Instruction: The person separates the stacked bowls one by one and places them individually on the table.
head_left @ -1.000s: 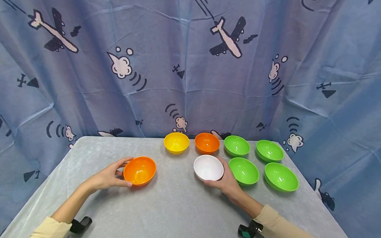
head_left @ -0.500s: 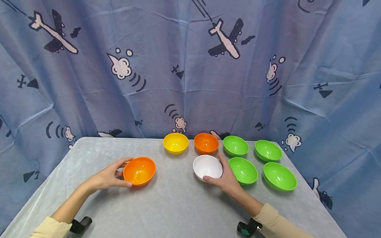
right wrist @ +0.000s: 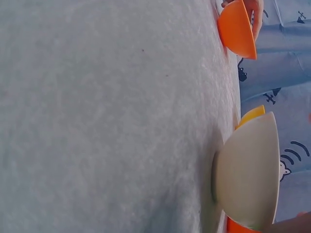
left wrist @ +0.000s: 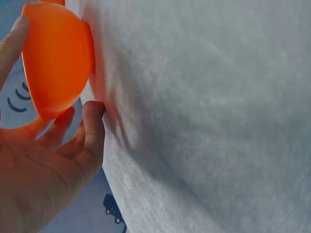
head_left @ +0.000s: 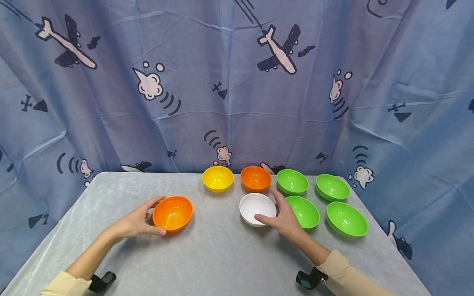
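Observation:
In the head view my left hand [head_left: 135, 222] lies at the left side of a light orange bowl [head_left: 172, 213], thumb in front and fingers behind. The left wrist view shows this bowl [left wrist: 58, 58] upright on the table, the thumb tip by its rim and the fingers loosely spread. My right hand [head_left: 285, 220] is at the right side of a white bowl [head_left: 257, 209]. Its thumb reaches over the near rim and its index finger stands away from the rim. In the right wrist view the white bowl [right wrist: 248, 172] rests on the table; most of that hand is out of frame.
A yellow bowl [head_left: 218, 179] and a darker orange bowl [head_left: 256, 179] stand along the back edge. Several green bowls [head_left: 346, 220] are grouped at the right. The grey-covered table [head_left: 207, 263] ends at a blue airplane-print curtain [head_left: 192, 82].
My right thumb and index finger have spread away from the white bowl's rim. The left thumb has eased slightly off the light orange bowl. Both bowls stay in place as the view shifts slightly.

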`<action>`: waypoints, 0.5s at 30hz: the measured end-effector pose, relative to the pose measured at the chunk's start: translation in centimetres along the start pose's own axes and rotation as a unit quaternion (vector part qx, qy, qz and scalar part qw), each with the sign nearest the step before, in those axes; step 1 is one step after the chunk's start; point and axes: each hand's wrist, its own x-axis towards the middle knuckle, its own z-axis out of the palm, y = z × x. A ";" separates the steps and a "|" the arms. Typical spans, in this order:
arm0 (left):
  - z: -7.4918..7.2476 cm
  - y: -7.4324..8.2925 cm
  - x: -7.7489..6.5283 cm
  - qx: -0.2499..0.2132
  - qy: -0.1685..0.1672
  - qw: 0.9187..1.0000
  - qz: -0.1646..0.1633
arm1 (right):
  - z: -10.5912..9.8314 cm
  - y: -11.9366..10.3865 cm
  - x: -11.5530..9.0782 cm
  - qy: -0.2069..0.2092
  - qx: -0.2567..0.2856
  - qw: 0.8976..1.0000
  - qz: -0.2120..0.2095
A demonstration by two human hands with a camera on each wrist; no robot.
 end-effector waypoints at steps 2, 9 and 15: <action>0.2 0.0 0.1 0.006 0.009 1.000 -0.001 | -0.1 0.1 0.0 -0.002 0.005 1.000 -0.004; 0.5 0.5 0.2 0.038 0.029 0.999 -0.005 | 0.0 0.5 -0.2 -0.011 0.018 1.000 -0.012; 0.8 0.5 0.3 0.031 0.033 0.999 -0.012 | 0.1 0.6 -0.4 -0.007 0.013 1.000 -0.013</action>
